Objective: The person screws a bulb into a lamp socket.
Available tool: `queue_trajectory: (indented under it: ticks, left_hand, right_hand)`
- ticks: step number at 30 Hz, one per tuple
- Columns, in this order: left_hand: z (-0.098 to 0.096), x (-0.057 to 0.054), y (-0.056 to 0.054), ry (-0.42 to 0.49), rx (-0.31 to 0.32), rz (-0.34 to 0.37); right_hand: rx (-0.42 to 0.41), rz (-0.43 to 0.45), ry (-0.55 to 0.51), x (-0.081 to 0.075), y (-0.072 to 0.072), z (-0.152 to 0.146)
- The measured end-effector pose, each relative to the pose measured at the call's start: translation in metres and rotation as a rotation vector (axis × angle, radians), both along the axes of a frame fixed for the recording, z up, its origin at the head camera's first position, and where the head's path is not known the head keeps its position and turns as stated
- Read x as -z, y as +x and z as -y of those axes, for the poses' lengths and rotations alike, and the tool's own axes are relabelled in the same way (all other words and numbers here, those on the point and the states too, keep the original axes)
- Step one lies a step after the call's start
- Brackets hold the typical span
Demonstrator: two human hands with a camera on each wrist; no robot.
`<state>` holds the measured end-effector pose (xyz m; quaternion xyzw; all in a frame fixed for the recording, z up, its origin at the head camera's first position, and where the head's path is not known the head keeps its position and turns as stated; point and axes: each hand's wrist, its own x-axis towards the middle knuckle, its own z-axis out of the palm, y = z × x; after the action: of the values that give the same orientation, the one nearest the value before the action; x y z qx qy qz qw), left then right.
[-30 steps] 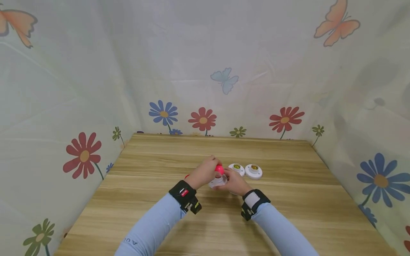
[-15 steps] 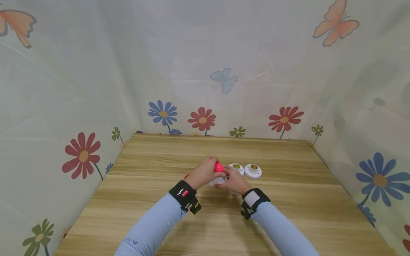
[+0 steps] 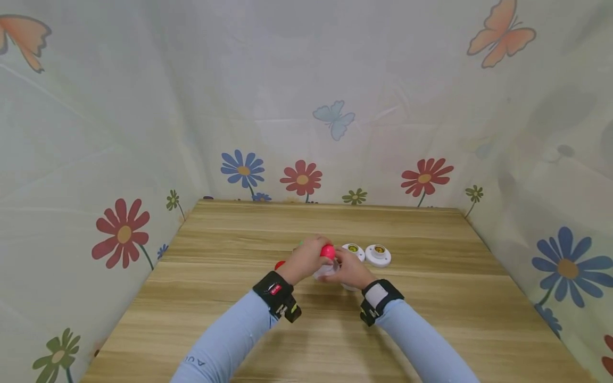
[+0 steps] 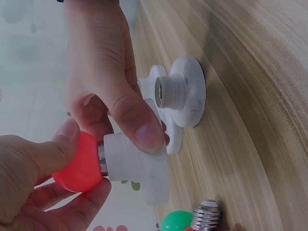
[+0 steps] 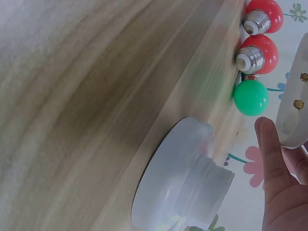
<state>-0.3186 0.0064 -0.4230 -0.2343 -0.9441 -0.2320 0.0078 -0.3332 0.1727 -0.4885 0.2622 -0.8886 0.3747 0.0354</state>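
My left hand (image 3: 306,259) grips the round globe of a red light bulb (image 4: 79,166). The bulb's metal screw end sits partly inside the neck of a white lamp socket (image 4: 139,163), with some thread still showing. Around the socket's base, my right hand (image 3: 351,270) holds it with thumb and fingers, above the table. The right wrist view shows the socket's hollow underside (image 5: 292,108) with brass screws, and the right hand's fingers (image 5: 276,166) against it. In the left wrist view the left hand (image 4: 26,175) comes in from the left.
Two white sockets, one (image 3: 353,250) beside another (image 3: 378,256), stand behind the right hand; a third (image 5: 180,183) is near it. Two red bulbs (image 5: 260,54) and a green bulb (image 5: 250,97) lie on the wooden table (image 3: 239,319). Flowered cloth (image 3: 268,106) surrounds it.
My left hand's fingers shift and turn slightly on the red bulb. A bit of green and more of a red bulb show beside that hand. The right hand stays nearly in place.
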Motion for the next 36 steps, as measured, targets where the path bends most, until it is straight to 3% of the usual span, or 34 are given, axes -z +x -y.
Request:
queue_trajectory:
  ticks: [5, 11, 13, 15, 19, 21, 25, 29, 32, 36]
  left_hand:
    - [0.0, 0.002, -0.001, 0.02, -0.004, 0.031]
    - [0.017, -0.004, -0.009, 0.126, 0.011, 0.155]
    - [0.029, -0.01, -0.014, 0.148, -0.028, 0.168]
    - [0.044, -0.017, -0.021, 0.129, -0.081, 0.136]
    - [0.077, -0.025, -0.037, 0.043, -0.198, 0.053]
    - [0.092, -0.025, -0.044, 0.007, -0.237, 0.046]
    - [0.118, -0.017, -0.052, -0.057, -0.256, 0.07]
    - [0.133, -0.001, -0.052, -0.141, -0.263, 0.111]
    - [0.136, 0.008, -0.049, -0.186, -0.277, 0.143]
    - [0.136, 0.015, -0.044, -0.177, -0.287, 0.176]
  right_hand:
    - [0.005, 0.04, 0.003, -0.004, 0.003, 0.001]
    - [0.037, 0.055, 0.006, -0.001, 0.007, 0.003]
    - [0.052, 0.069, -0.006, 0.001, 0.007, 0.004]
    - [0.068, 0.084, -0.015, 0.002, 0.007, 0.003]
    - [0.107, 0.107, -0.021, 0.003, 0.006, 0.001]
    - [0.117, 0.107, -0.019, 0.002, 0.006, 0.0]
    - [0.117, 0.111, -0.022, -0.001, 0.008, 0.001]
    - [0.122, 0.122, -0.013, -0.004, 0.009, 0.001]
    - [0.117, 0.117, -0.01, -0.006, 0.009, 0.0]
    - [0.115, 0.112, -0.017, -0.008, 0.008, -0.001]
